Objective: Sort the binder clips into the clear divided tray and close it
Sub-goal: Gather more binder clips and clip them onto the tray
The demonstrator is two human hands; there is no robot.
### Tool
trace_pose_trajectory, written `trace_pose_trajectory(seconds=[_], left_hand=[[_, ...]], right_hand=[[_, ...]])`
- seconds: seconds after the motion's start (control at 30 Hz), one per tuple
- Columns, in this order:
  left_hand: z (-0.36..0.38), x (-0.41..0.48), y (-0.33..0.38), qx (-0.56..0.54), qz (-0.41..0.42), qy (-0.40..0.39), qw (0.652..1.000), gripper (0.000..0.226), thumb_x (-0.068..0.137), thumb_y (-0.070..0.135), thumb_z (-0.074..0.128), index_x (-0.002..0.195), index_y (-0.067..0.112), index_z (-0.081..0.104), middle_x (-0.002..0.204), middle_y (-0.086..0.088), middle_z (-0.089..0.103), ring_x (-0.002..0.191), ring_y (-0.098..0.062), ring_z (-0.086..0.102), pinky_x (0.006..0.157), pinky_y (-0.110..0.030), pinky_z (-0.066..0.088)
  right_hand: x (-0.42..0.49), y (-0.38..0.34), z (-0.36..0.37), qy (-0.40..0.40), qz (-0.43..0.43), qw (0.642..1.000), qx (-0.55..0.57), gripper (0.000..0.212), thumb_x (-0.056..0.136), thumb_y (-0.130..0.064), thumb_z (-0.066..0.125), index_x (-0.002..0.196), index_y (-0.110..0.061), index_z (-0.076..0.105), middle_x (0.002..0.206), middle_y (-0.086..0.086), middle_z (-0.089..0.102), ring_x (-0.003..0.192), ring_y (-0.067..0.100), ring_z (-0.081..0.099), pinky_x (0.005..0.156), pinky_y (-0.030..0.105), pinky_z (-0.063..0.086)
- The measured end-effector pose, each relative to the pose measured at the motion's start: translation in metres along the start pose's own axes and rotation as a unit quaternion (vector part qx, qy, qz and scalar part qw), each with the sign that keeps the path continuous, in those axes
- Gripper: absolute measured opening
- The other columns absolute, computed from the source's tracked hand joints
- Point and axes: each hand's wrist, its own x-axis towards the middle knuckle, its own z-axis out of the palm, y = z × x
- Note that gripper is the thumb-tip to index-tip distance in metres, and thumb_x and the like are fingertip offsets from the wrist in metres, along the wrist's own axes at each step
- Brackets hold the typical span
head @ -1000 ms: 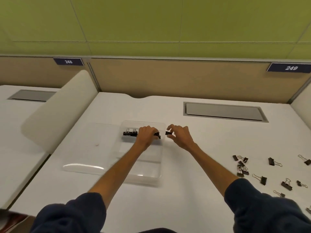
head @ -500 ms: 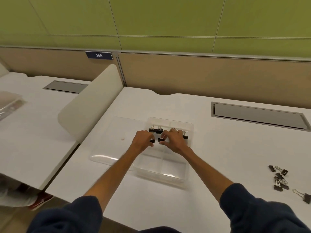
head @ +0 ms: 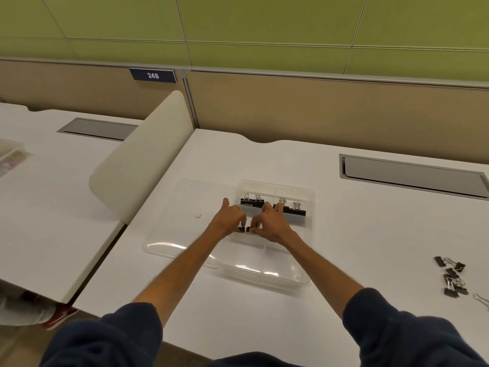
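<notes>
The clear divided tray (head: 304, 276) lies on the white desk, its clear lid (head: 180, 234) open flat to its left. Two large black binder clips (head: 252, 202) stand in the far left compartment and two more (head: 294, 210) in the far right one. My left hand (head: 229, 219) and my right hand (head: 270, 225) meet over a middle compartment. Each pinches a small black binder clip (head: 244, 229) with curled fingers, and the two clips sit side by side. Several loose binder clips (head: 451, 278) lie on the desk at the far right.
A cream divider panel (head: 137, 165) stands left of the tray, with a neighbouring desk (head: 39, 207) beyond it. A grey cable hatch (head: 412, 176) is set into the desk at the back right. A brown partition wall runs along the back edge.
Both hands have drawn back from the far compartments to a middle compartment, each with a small clip. The view has swung left, so the loose clips sit at the right edge.
</notes>
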Motion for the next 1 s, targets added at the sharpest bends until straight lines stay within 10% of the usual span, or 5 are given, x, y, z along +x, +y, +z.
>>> trace_pose_trajectory(seconds=[0.5, 1.0], left_hand=[[-0.008, 0.01, -0.002, -0.101, -0.014, -0.143, 0.984, 0.024, 0.09, 0.014, 0.058, 0.103, 0.026, 0.074, 0.112, 0.005, 0.069, 0.11, -0.019, 0.056, 0.102, -0.044, 0.028], [-0.017, -0.011, -0.005, -0.203, -0.045, 0.047, 0.977, 0.037, 0.076, -0.008, 0.054, 0.098, 0.017, 0.071, 0.106, 0.0, 0.069, 0.106, -0.017, 0.057, 0.09, -0.031, 0.037]], right_hand=[[0.0, -0.008, 0.0, -0.077, -0.009, 0.997, -0.031, 0.034, 0.086, -0.017, 0.052, 0.104, -0.037, 0.073, 0.093, -0.011, 0.069, 0.11, 0.017, 0.039, 0.098, 0.046, 0.021], [-0.004, -0.012, -0.002, -0.094, 0.002, 0.995, 0.03, 0.034, 0.086, -0.012, 0.047, 0.119, -0.02, 0.053, 0.111, -0.008, 0.069, 0.127, 0.017, 0.035, 0.104, 0.049, 0.017]])
